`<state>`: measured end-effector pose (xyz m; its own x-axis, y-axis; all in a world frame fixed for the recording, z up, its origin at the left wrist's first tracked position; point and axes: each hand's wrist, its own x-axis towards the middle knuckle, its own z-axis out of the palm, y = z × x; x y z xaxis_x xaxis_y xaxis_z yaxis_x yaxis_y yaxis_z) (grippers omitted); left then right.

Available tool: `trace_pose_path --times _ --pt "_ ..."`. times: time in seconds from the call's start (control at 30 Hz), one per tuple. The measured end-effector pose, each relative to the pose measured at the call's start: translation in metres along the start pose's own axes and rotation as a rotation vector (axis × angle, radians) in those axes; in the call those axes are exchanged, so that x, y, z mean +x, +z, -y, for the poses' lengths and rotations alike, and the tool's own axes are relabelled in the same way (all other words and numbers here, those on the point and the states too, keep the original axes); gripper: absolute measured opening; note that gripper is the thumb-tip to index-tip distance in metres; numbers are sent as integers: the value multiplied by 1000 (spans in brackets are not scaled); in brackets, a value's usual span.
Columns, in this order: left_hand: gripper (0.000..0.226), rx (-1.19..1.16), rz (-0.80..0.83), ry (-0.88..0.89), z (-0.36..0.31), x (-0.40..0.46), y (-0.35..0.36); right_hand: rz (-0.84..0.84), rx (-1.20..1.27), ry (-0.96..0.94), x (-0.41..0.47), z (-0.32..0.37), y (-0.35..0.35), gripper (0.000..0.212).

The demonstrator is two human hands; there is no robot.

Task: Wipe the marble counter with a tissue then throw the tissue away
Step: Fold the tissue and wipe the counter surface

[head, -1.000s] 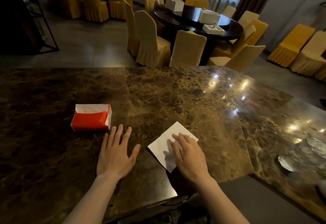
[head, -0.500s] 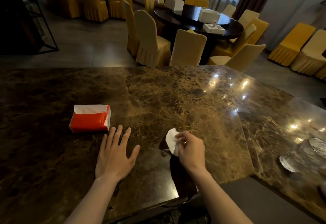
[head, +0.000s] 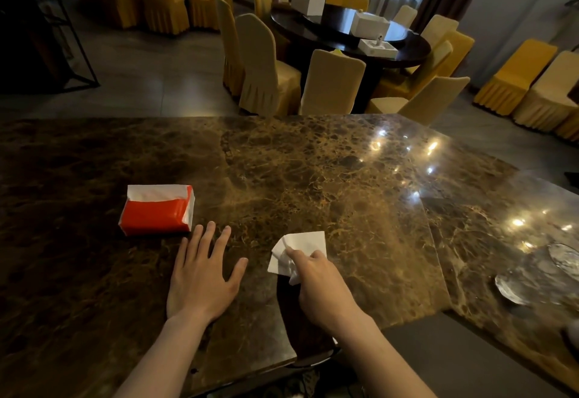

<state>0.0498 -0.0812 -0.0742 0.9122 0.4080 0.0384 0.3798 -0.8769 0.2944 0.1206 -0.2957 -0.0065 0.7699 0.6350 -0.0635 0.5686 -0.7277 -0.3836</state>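
The brown marble counter (head: 313,172) fills the lower half of the view. My right hand (head: 322,288) grips a crumpled white tissue (head: 300,247) near the counter's front edge, the tissue sticking out ahead of my fingers and lying against the marble. My left hand (head: 200,275) lies flat on the counter, fingers spread, holding nothing, just left of the tissue. A red and white tissue pack (head: 158,209) sits on the counter beyond my left hand, its top open.
A glass dish (head: 532,275) rests on the counter's right wing. Beyond the counter stand a dark round table (head: 344,31) with white boxes and several cream and yellow covered chairs (head: 266,65). No bin is in view.
My right hand went from pressing the flat tissue to bunching it up and gripping it, then shifted slightly forward. The left hand has stayed flat in place.
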Motion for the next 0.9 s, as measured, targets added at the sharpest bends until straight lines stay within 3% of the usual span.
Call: trace_pose_path --times 0.07,0.23,0.47,0.73,0.9 --pt "78 3 -1 0 1 1 0 28 -5 -11 3 -1 -1 67" --pt "78 3 -4 -3 1 1 1 -42 -198 -52 7 -1 4 37" --pt "78 19 8 -6 -2 1 -1 -130 -225 -107 -11 12 38 54" --pt "78 28 16 -2 -2 0 -2 -142 -106 156 -12 -13 38 56" --pt "78 46 26 0 -3 0 -2 -71 -106 40 -17 23 57 61"
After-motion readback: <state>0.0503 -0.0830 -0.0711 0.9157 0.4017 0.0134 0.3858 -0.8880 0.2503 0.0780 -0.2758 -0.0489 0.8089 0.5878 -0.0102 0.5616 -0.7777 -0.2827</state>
